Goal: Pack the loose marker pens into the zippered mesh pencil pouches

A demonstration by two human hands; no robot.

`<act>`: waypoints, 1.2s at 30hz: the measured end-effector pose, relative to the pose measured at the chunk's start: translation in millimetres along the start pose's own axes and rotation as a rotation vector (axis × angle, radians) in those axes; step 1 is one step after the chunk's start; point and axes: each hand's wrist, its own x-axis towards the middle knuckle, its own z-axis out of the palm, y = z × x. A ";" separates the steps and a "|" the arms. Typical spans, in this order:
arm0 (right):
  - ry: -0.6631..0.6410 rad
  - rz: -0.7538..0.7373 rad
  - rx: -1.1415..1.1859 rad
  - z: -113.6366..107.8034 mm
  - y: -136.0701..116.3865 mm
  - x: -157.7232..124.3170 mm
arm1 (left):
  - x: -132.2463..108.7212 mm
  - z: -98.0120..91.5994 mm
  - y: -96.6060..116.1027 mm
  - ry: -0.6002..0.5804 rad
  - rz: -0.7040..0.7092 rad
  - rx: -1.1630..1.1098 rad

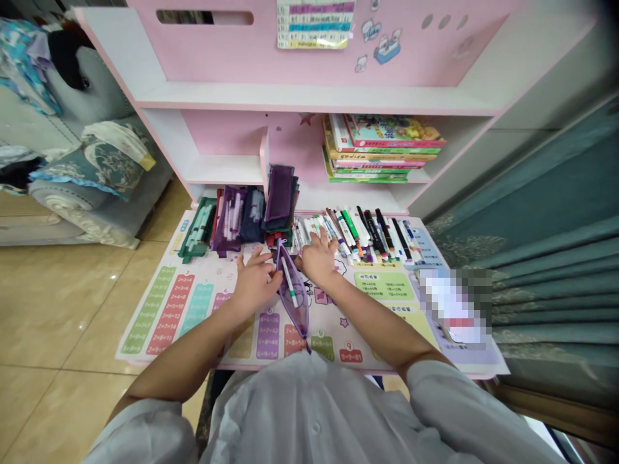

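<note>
A translucent purple mesh pencil pouch (294, 298) lies lengthwise on the multiplication-table desk mat (338, 316), with a white-and-green marker (290, 283) inside it. My left hand (256, 283) is at the pouch's left edge, its thumb pressed against the mesh. My right hand (316, 258) rests just to the right of the pouch's upper end, fingers spread and reaching onto a row of loose markers and pens (362, 235). Neither the pouch's zip nor its opening shows clearly.
Several other mesh pouches (254, 216) stand along the shelf's foot, behind my hands. Stacked children's books (382, 148) fill the shelf at right. A blurred item (452, 309) lies on the mat's right side. A sofa (72, 167) is at left, a teal curtain (541, 270) at right.
</note>
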 end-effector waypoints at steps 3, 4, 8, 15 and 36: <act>-0.043 -0.006 -0.004 -0.4 -1.6 -0.3 | 0.0 0.6 -0.4 0.003 0.000 -0.003; -0.055 -0.010 -0.002 -0.6 -2.0 -0.5 | 0.0 0.5 -0.2 0.003 -0.002 -0.003; -0.075 -0.003 0.042 -4.2 -1.0 -0.2 | 0.1 -1.1 1.2 -0.005 -0.003 -0.003; -0.064 0.058 0.190 -49.8 8.1 -2.8 | 0.5 1.1 -1.1 -0.002 0.007 0.007; -0.378 -0.334 0.044 -88.0 -35.5 -73.6 | -1.7 -6.6 3.6 -0.012 0.020 -0.005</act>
